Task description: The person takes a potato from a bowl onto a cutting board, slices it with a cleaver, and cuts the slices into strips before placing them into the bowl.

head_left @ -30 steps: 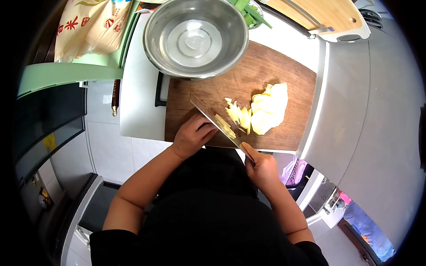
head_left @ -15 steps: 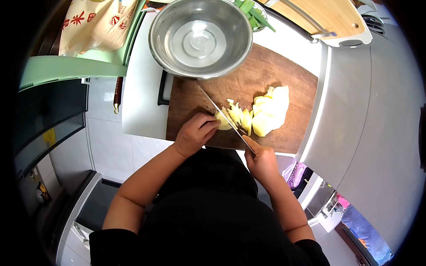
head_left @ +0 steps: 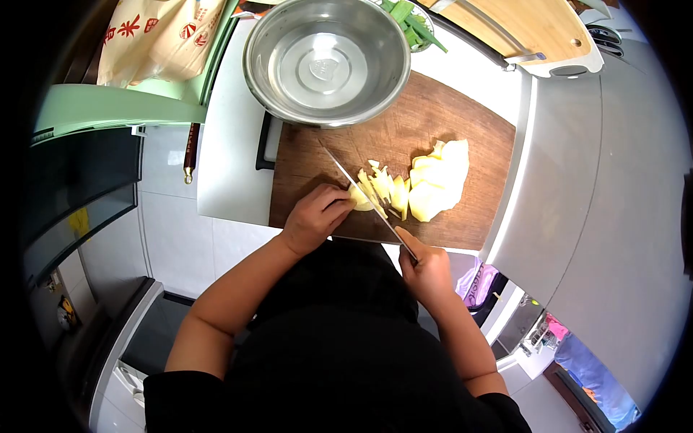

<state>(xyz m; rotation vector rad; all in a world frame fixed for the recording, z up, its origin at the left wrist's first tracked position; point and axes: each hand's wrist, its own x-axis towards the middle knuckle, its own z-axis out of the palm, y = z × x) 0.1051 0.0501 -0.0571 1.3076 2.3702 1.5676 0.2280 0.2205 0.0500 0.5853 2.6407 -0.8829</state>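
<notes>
My right hand [head_left: 426, 273] is closed around the handle of a kitchen knife [head_left: 339, 164], seen almost edge-on, its tip pointing to the upper left. Under the fingertips of my left hand [head_left: 316, 218], which are bent and pressed together, lies a small stack of pale yellow potato slices [head_left: 358, 198]. The blade stands against the right side of this stack. Just right of the knife are cut potato strips [head_left: 382, 184]. A larger fan of overlapping potato slices [head_left: 442, 180] rests farther right. All of it lies on a brown wooden cutting board [head_left: 476, 137].
A large steel bowl [head_left: 258, 94] overlaps the board's far edge. Behind it is a dish of cut green vegetable pieces [head_left: 415, 27]. A light wooden board [head_left: 538, 25] is at the upper right. Printed bags [head_left: 162, 43] sit on a green shelf at the upper left.
The knife has shifted slightly left and toward me over the stack, and my right hand has come a little nearer my body. My left hand stays nearly in place.
</notes>
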